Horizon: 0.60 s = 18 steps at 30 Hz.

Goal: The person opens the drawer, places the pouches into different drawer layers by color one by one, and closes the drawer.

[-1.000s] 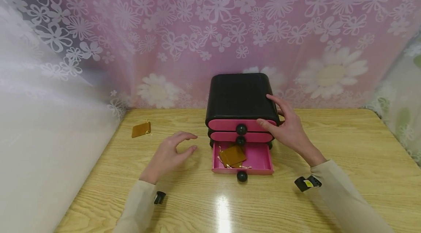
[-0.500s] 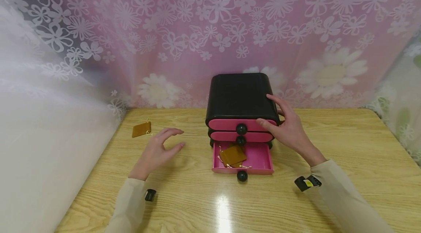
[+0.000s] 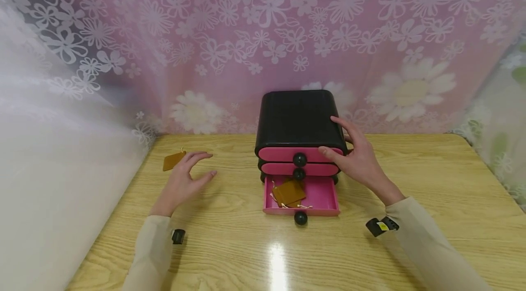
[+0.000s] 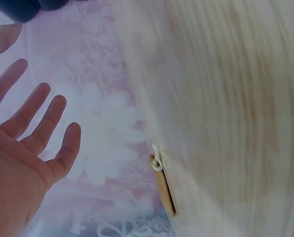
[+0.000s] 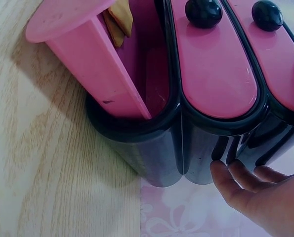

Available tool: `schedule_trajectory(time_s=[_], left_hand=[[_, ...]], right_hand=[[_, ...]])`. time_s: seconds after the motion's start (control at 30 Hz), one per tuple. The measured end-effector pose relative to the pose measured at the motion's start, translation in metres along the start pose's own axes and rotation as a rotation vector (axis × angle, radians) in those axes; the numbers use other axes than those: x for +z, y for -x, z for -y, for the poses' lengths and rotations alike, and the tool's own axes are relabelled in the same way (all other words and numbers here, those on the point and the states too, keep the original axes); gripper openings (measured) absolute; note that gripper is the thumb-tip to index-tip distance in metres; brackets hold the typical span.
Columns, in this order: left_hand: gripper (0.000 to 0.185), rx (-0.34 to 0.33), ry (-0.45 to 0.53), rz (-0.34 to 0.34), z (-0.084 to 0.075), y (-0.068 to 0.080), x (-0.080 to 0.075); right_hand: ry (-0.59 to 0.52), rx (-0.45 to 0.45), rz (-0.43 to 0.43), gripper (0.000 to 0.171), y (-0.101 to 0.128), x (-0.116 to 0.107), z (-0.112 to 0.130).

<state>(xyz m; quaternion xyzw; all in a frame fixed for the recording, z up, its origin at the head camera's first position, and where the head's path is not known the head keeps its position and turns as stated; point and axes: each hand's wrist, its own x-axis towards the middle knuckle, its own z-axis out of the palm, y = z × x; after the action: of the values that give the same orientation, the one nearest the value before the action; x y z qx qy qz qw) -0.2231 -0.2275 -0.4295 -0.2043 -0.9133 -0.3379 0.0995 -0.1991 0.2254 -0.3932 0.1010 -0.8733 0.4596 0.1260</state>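
Note:
A black cabinet (image 3: 300, 117) with pink drawer fronts stands on the table, its bottom drawer (image 3: 323, 194) pulled out. Brown drawstring pouches (image 3: 290, 191) with pale cords lie overlapping at that drawer's left side. My right hand (image 3: 363, 165) grips the cabinet's right front corner, thumb on the top drawer front. In the right wrist view, fingertips (image 5: 221, 170) touch the cabinet's black side. My left hand (image 3: 181, 186) hovers over the table, fingers apart and holding nothing. Just beyond it lies another brown pouch (image 3: 172, 161), also seen flat in the left wrist view (image 4: 163, 186).
The wooden table (image 3: 230, 245) meets a flowered pink curtain (image 3: 230, 53) behind the cabinet. A pale curtain (image 3: 61, 167) hangs along the left edge. The bottom drawer's round black knob (image 3: 301, 218) juts toward me.
My left hand has moved left, away from the cabinet and close to the lone pouch, partly covering it. The right hand keeps its hold on the cabinet.

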Motion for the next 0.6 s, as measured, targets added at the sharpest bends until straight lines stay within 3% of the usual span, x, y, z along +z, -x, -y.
schedule_trajectory(time_s=[0.23,0.6], left_hand=[[0.051,-0.070,-0.023,0.009,0.015,0.004,-0.007],[0.058,-0.169,-0.040,0.059,0.025,0.007,-0.020]], right_hand=[[0.001,0.004,0.002,0.077,0.000,0.000,0.000],[0.022,-0.010,0.002,0.077,0.001,-0.001,0.001]])
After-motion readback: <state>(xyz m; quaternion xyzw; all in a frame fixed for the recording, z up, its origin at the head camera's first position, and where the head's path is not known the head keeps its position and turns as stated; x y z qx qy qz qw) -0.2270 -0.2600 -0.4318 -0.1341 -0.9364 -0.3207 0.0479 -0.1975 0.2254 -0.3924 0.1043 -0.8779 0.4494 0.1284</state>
